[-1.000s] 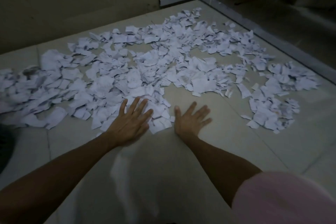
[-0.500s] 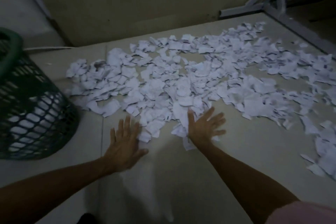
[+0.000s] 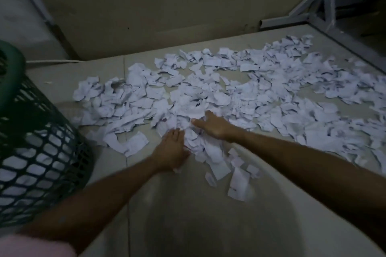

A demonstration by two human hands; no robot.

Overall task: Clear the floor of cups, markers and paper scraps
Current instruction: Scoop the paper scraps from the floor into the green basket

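Observation:
Torn white paper scraps [image 3: 240, 94] cover a wide band of the tiled floor from centre left to the right edge. My left hand [image 3: 171, 150] lies flat on the floor, fingers pointing forward, its inner edge against a small heap of scraps [image 3: 208, 148]. My right hand [image 3: 213, 125] rests on the other side of that heap, fingers spread and angled left. The heap sits between both palms. Neither hand grips anything. No cups or markers show.
A dark green mesh basket [image 3: 31, 142] with white paper inside stands at the left, close to my left forearm. A wall [image 3: 146, 6] runs behind the scraps. A grey metal frame [image 3: 313, 12] stands at the back right. Bare tiles [image 3: 188, 215] lie in front.
The view has swung left, showing more of the basket. Both hands have moved closer together and have pushed scraps into a heap between them.

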